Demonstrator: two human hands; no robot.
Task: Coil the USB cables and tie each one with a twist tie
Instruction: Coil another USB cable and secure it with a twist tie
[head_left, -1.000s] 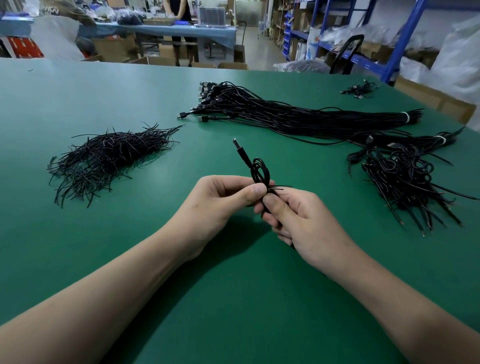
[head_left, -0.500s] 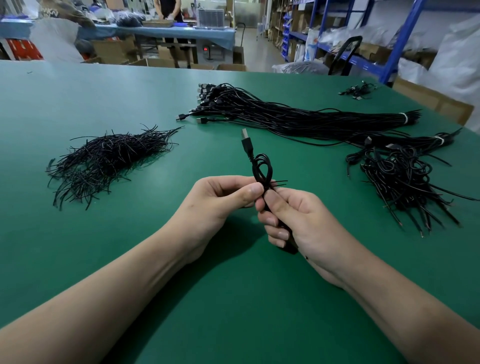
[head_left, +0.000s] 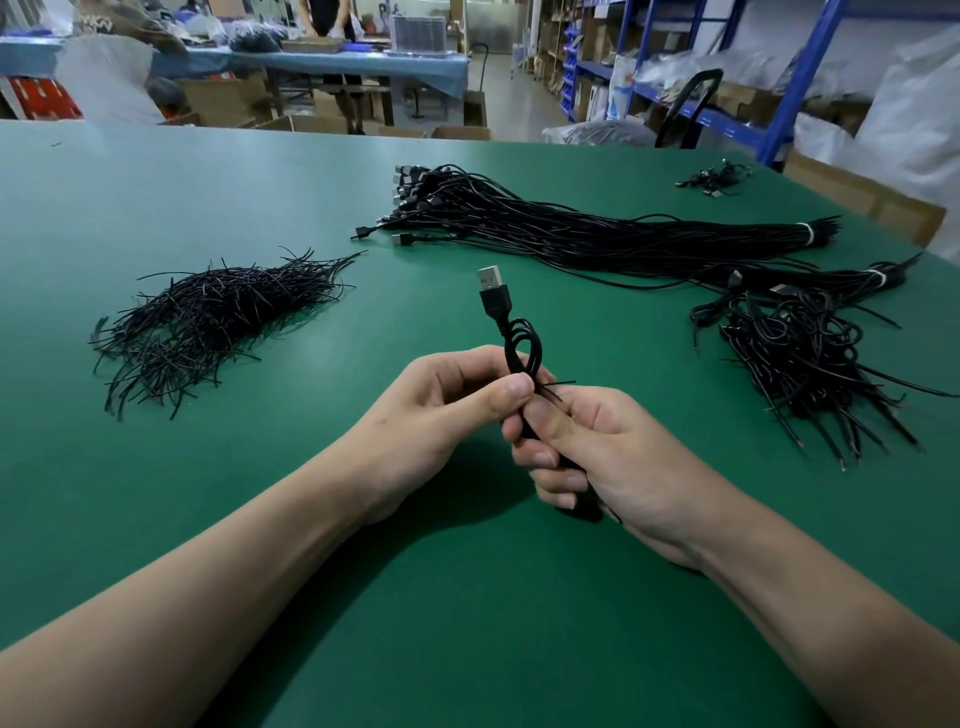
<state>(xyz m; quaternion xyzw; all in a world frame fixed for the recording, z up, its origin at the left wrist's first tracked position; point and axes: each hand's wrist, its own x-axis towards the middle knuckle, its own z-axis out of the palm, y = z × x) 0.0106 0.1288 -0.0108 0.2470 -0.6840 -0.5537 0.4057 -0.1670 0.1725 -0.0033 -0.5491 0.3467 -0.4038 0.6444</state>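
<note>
USB cable (head_left: 521, 347), coiled, stands plug-up over the near middle of the green table (head_left: 156, 197), held in both hands. The right hand (head_left: 597, 452) curls its fingers round the lower coil. The left hand (head_left: 441, 410) pinches its waist with thumb and forefinger, where a twist tie (head_left: 560, 384) pokes out. Farther left lies a heap of ties (head_left: 208, 322), farther right a pile of coiled cables (head_left: 810, 374), and beyond them a long bundle of cables (head_left: 597, 234).

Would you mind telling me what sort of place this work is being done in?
Most likely a factory or warehouse packing area: a green worktable carries bundled USB cables and a heap of twist ties, with blue storage shelving and cardboard boxes behind.
</note>
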